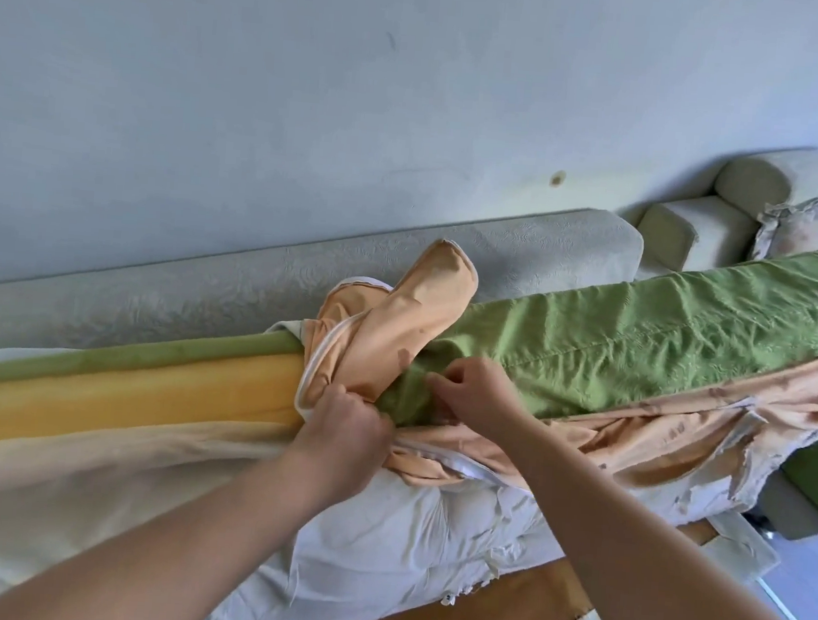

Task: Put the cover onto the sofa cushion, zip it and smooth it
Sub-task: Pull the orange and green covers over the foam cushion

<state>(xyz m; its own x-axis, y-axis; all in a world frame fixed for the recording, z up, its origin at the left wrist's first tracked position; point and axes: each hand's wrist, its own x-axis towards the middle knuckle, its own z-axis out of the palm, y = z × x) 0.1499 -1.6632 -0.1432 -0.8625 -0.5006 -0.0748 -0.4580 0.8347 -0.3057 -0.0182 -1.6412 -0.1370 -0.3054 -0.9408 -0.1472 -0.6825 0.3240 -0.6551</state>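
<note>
A long sofa cushion (116, 399) stands on edge across the view, its bare yellow foam showing on the left half. The green cover (639, 342) with peach lining is pulled over the right half. A bunched peach flap of the cover (416, 320) sticks up at the middle. My left hand (344, 427) grips the bunched peach edge at the cover's opening. My right hand (469, 388) pinches the green fabric just to the right of it. A white zipper strip (463, 468) runs along the peach lining below my right wrist.
A grey sofa backrest (253, 268) runs behind the cushion against the pale wall. Grey bolsters (774, 182) and a floral pillow (815, 224) lie at the far right. Torn white fabric (403, 544) covers the sofa base below, beside brown wood (520, 607).
</note>
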